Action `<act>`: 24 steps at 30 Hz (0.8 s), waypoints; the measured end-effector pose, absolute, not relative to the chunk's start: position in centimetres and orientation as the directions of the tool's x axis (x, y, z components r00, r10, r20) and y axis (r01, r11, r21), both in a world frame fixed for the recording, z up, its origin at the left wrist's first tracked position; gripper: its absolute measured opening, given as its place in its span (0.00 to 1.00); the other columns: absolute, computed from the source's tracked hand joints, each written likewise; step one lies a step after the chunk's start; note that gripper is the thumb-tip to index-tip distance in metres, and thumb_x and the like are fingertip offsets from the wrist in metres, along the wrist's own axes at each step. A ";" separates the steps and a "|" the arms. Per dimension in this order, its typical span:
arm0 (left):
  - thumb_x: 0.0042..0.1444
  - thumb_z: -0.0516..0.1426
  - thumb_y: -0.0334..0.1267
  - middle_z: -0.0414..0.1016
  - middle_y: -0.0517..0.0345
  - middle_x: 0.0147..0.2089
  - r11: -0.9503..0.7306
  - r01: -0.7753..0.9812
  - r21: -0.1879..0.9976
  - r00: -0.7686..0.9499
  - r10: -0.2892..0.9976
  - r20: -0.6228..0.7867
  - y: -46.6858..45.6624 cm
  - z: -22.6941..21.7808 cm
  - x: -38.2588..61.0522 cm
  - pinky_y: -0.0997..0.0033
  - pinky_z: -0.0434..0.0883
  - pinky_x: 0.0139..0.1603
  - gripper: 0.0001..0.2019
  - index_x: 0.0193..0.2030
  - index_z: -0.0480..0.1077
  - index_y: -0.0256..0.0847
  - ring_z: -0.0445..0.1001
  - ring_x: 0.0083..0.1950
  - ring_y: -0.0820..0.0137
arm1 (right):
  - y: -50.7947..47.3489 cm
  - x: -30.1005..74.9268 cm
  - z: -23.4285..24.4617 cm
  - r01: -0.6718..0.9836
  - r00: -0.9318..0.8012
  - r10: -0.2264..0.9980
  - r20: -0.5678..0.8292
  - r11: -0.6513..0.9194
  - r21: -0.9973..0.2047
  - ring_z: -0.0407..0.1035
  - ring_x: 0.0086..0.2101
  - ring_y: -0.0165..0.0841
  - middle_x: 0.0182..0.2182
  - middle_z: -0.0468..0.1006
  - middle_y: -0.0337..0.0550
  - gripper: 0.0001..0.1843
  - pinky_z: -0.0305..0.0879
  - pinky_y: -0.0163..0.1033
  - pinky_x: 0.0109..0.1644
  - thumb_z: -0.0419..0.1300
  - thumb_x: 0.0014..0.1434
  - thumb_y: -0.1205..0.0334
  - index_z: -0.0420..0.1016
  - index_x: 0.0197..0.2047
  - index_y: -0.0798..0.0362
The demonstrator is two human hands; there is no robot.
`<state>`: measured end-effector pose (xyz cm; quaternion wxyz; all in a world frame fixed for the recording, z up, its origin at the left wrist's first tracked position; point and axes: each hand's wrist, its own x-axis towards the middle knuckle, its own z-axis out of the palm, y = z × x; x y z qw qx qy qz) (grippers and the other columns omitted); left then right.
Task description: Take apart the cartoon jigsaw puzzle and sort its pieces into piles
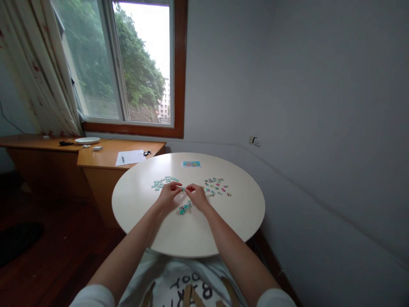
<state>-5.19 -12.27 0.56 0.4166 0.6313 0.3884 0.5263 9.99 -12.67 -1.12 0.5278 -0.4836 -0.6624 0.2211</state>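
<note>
Over the middle of the round table, my left hand and my right hand come together, fingertips pinched. Between them is a small teal jigsaw piece, which both hands appear to hold. Just below lies a small pile of teal and pale jigsaw pieces. Beyond my left hand, a cluster of mostly teal pieces is spread out. To the right of my right hand lies a scatter of multicoloured pieces. A small teal picture card rests near the far edge.
The white round table stands close to the grey wall. Behind it on the left, a wooden desk bears a white paper sheet, keys and a white plate. A window is above.
</note>
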 end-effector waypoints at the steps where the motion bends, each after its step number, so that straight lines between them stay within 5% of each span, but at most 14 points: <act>1: 0.37 0.62 0.37 0.75 0.57 0.24 -0.355 0.058 0.933 0.140 0.928 0.344 -12.2 0.6 -5.2 0.69 0.67 0.34 0.10 0.29 0.72 0.37 0.73 0.29 0.69 | -12.6 10.0 -1.1 0.404 0.026 0.876 0.482 0.432 -0.806 0.70 0.28 0.31 0.25 0.77 0.41 0.05 0.68 0.37 0.38 0.58 0.49 0.63 0.74 0.26 0.54; 24: 0.38 0.64 0.44 0.74 0.57 0.24 -0.354 0.083 0.932 0.172 0.926 0.336 -12.9 0.9 -4.9 0.70 0.67 0.32 0.13 0.23 0.69 0.38 0.72 0.28 0.69 | -12.7 9.8 -0.9 0.318 0.029 0.894 0.447 0.416 -0.852 0.70 0.28 0.31 0.24 0.77 0.41 0.07 0.66 0.36 0.36 0.59 0.47 0.61 0.72 0.24 0.55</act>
